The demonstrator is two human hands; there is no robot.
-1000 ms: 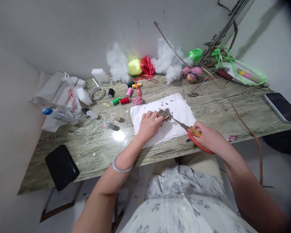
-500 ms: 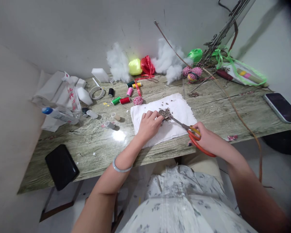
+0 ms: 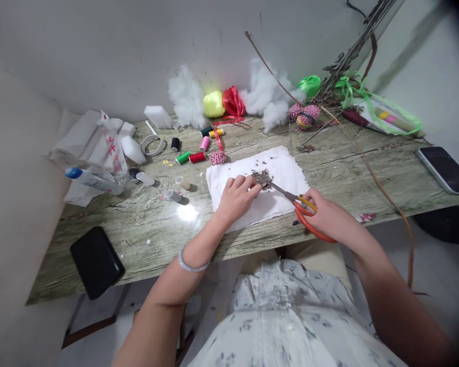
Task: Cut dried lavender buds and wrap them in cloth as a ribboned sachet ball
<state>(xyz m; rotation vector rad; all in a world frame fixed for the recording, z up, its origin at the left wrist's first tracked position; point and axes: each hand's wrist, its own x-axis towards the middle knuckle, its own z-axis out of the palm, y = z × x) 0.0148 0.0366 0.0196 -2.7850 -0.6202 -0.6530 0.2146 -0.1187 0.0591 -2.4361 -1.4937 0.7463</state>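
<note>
A white cloth (image 3: 275, 165) lies on the wood-grain table (image 3: 145, 229) in front of me. A small heap of dark dried bits (image 3: 260, 178) sits on its middle. My left hand (image 3: 235, 198) rests on the cloth with fingers curled, its fingertips pinching at the heap's left edge. My right hand (image 3: 327, 216) grips orange-handled scissors (image 3: 304, 214) near the table's front edge. The blades point up-left and their tips reach the heap.
Thread spools (image 3: 191, 155), a twine ball (image 3: 217, 157), cotton stuffing (image 3: 265, 99) and ribbon rolls (image 3: 224, 103) lie behind the cloth. Twigs (image 3: 348, 51) lean at the back right. A phone (image 3: 445, 168) is far right, a black case (image 3: 95, 261) front left, a tube (image 3: 90, 179) left.
Almost nothing moved. The scissors and my right hand shifted slightly toward the heap; my left hand stays at the heap's edge.
</note>
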